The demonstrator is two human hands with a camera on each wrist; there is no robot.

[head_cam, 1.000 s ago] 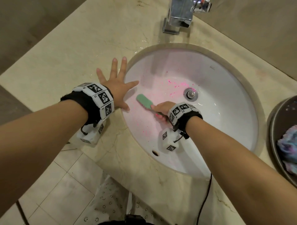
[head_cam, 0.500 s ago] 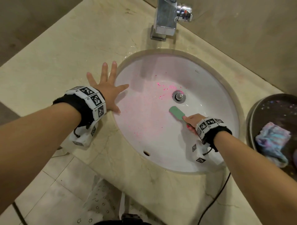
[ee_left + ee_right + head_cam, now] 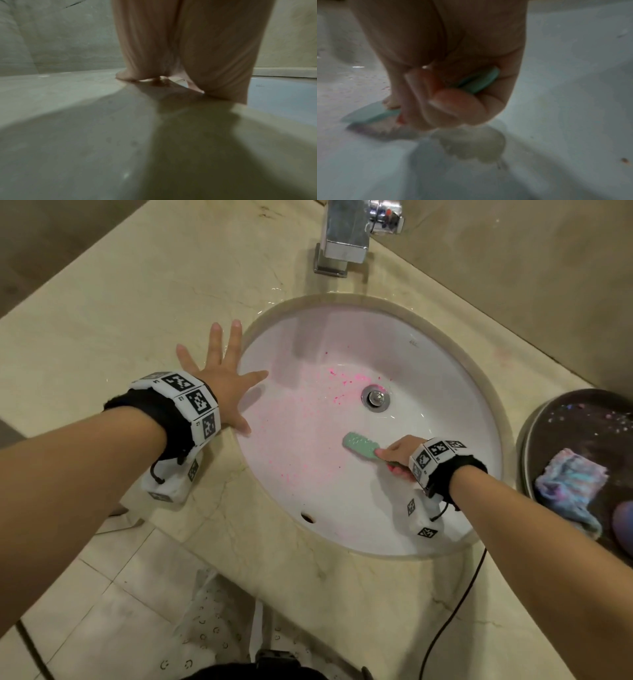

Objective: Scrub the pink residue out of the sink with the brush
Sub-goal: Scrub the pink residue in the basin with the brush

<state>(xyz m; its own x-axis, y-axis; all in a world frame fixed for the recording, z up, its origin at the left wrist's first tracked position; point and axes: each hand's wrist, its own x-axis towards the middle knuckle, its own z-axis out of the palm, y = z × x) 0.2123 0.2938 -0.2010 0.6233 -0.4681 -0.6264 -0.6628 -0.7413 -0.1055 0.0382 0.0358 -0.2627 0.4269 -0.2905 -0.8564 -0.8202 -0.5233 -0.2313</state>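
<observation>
The white oval sink (image 3: 455,392) is set in a beige marble counter. Pink residue (image 3: 301,419) speckles its left half and clusters beside the drain (image 3: 376,398). My right hand (image 3: 399,455) grips the handle of a mint-green brush (image 3: 360,445), whose head lies bristles down on the basin floor below the drain. In the right wrist view my fingers (image 3: 453,108) curl round the green brush (image 3: 368,115), and pink-tinged bristles press on the white sink (image 3: 573,81). My left hand (image 3: 222,378) lies flat, fingers spread, on the counter at the sink's left rim, also seen as my left hand (image 3: 188,47).
A chrome faucet (image 3: 346,237) stands behind the sink. At the right edge a dark round tray (image 3: 548,419) holds a blue and purple cloth (image 3: 572,487). A black cable (image 3: 448,621) hangs over the counter's front. Tiled floor (image 3: 102,594) lies below at the left.
My right hand dragged the brush from the basin's left side to below the drain, then slightly down. The left hand stayed on the counter. The view shifted.
</observation>
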